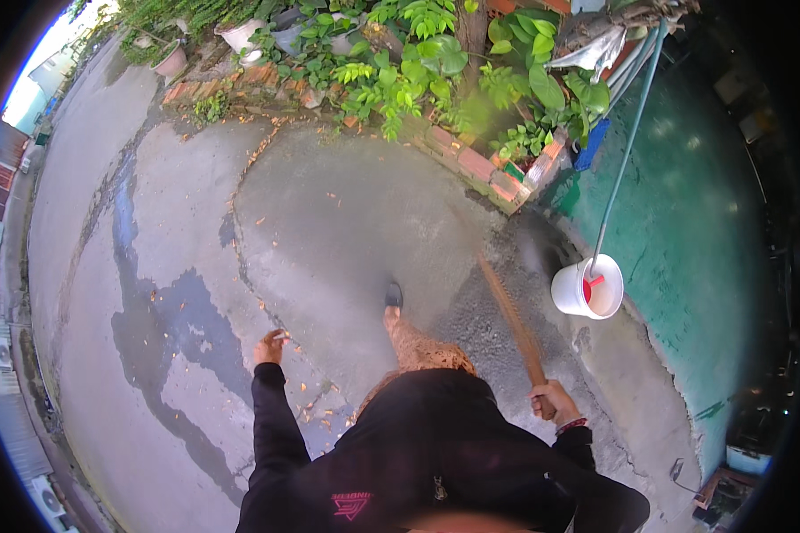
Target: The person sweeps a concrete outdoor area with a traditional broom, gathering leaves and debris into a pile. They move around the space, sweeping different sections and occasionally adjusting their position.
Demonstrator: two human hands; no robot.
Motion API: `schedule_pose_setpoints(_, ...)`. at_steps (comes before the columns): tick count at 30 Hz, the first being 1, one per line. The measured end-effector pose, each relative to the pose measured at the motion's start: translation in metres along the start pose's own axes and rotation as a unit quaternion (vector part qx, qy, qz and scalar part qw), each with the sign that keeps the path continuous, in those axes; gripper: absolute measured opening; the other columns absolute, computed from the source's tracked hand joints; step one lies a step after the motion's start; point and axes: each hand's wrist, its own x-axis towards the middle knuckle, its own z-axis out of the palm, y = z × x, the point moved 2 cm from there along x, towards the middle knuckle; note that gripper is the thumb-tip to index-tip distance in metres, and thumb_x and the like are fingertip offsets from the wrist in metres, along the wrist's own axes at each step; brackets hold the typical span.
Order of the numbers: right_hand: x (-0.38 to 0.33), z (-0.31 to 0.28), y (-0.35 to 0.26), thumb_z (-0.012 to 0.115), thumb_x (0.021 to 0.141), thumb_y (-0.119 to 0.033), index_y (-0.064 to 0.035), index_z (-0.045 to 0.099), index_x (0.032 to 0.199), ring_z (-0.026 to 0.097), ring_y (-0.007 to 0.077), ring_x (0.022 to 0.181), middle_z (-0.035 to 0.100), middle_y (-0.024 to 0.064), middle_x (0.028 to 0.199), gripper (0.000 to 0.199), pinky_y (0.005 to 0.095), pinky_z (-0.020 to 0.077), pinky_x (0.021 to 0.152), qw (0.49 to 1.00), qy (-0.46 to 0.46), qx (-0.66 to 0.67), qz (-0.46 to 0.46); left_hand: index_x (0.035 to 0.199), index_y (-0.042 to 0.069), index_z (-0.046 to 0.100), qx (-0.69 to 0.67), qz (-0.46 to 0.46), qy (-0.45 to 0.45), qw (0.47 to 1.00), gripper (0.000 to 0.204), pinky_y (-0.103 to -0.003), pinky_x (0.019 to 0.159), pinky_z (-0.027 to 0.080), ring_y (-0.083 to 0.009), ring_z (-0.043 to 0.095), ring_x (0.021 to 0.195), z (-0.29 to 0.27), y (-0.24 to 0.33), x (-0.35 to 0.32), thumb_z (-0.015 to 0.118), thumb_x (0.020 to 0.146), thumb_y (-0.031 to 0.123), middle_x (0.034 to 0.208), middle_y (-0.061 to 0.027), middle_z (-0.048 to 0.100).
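My right hand (553, 401) is wrapped round the end of a long brown stick (513, 322), which points away from me over the wet concrete; its far end is smeared by motion. To the left, my left hand (269, 347) is raised over the ground with its fingers pinched on a small white stick-like thing (281, 337), too small to make out fully. Right of the brown stick stands a white bucket (569, 291) with something red inside. A long blue-grey pole (629, 155) slants from the bucket up to a pile at the top.
A low brick edging (476, 164) borders leafy plants (436, 62) ahead. Green-painted ground (676, 222) lies right, past a rough concrete edge. A dark puddle (191, 324) spreads on the left, with fallen leaves along a crack (240, 240). My shod foot (394, 295) is stepping forward.
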Motion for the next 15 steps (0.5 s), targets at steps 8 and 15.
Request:
schedule_pose_setpoints(8, 0.035, 0.116, -0.089, 0.064, 0.067, -0.005, 0.001, 0.049, 0.083, 0.055, 0.0176, 0.043, 0.052, 0.007, 0.058, 0.023, 0.0321, 0.045, 0.037, 0.99, 0.044, -0.04, -0.128, 0.101, 0.012, 0.069, 0.053, -0.119, -0.379, 0.916, 0.026, -0.035, 0.069, 0.053, -0.0204, 0.068, 0.079, 0.104, -0.08, -0.035, 0.072, 0.077, 0.021, 0.093, -0.0039, 0.071)
schedule_pose_setpoints(15, 0.136, 0.197, -0.158, 0.062, 0.071, -0.013, 0.0092, 0.051, 0.09, 0.061, 0.0225, 0.051, 0.061, 0.0151, 0.066, 0.031, 0.0362, 0.0484, 0.048, 0.965, 0.099, -0.084, -0.228, 0.103, 0.009, 0.065, 0.094, -0.2, -0.393, 0.893, 0.02, -0.031, 0.057, 0.052, -0.0164, 0.069, 0.07, 0.058, -0.097, 0.011, 0.06, 0.086, 0.018, 0.086, -0.0073, 0.07)
